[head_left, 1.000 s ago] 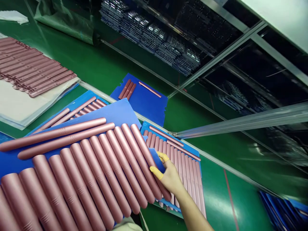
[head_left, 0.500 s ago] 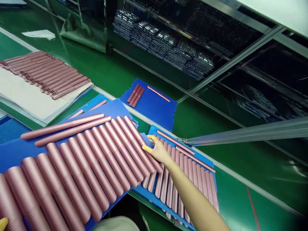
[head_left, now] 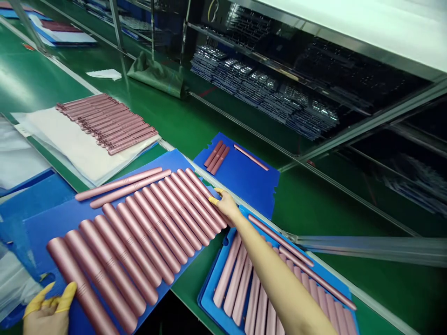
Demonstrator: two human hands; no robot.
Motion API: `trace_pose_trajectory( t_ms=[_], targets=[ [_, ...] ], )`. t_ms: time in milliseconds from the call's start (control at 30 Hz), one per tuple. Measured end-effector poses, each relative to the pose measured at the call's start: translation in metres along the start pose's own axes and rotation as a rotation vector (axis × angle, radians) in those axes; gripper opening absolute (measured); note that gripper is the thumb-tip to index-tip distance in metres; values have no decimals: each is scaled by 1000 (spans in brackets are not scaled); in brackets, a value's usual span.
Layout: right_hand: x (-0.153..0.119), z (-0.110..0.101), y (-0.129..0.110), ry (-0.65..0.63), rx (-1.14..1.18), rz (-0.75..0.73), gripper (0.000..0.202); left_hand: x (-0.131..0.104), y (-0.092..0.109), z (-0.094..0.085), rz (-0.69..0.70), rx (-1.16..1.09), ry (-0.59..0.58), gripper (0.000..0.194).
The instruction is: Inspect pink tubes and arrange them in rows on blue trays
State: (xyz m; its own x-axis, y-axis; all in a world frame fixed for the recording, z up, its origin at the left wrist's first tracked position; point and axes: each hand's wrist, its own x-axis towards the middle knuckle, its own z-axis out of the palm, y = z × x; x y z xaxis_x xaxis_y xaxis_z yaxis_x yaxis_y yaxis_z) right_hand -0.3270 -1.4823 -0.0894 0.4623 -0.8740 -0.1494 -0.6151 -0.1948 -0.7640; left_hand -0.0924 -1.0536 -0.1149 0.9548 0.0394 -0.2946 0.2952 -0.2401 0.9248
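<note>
Our right hand (head_left: 225,204), yellow cots on its thumb and fingers, pinches the far right edge of a blue sheet (head_left: 42,228). Our left hand (head_left: 49,309) is at the sheet's near left edge, thumb beside the nearest rod; we cannot tell whether it grips. Between our hands, a row of rounded pink rods (head_left: 131,239) lies side by side on the sheet, two slim rods (head_left: 118,184) slanting beyond it. To the right, a blue tray (head_left: 219,274) bears more rods; farther off are a notched blue board (head_left: 247,181) and thin pink strips (head_left: 108,122) on white sheets (head_left: 78,158).
</note>
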Motion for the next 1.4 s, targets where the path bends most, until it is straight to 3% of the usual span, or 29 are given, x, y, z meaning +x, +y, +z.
trace_pose_trajectory(
  t_ms=[133, 333, 533, 700, 800, 933, 1133, 1400],
  targets=[
    [22, 13, 15, 10, -27, 23, 48, -8, -8, 14, -57, 41, -4, 76],
    [39, 23, 30, -5, -61, 28, 51, -24, -1, 30, -164, 107, -4, 79],
    [54, 26, 27, -8, -118, -10, 47, -29, 4, 44, -150, 119, 46, 62],
    [64, 29, 21, -12, -251, -49, 46, -32, -4, 44, -248, 117, 30, 74],
    [60, 30, 14, 1, -362, -77, 41, -27, -11, 45, -275, 149, -1, 90],
    [36, 32, -4, 68, -524, -133, 30, -14, -29, 39, -342, 149, -74, 109],
    [5, 40, -26, 37, -733, -93, 23, 0, -50, 30, -367, 166, -113, 111],
    [18, 39, -28, -17, -777, 14, 20, -5, -44, 36, -258, 162, -102, 104]
  ],
)
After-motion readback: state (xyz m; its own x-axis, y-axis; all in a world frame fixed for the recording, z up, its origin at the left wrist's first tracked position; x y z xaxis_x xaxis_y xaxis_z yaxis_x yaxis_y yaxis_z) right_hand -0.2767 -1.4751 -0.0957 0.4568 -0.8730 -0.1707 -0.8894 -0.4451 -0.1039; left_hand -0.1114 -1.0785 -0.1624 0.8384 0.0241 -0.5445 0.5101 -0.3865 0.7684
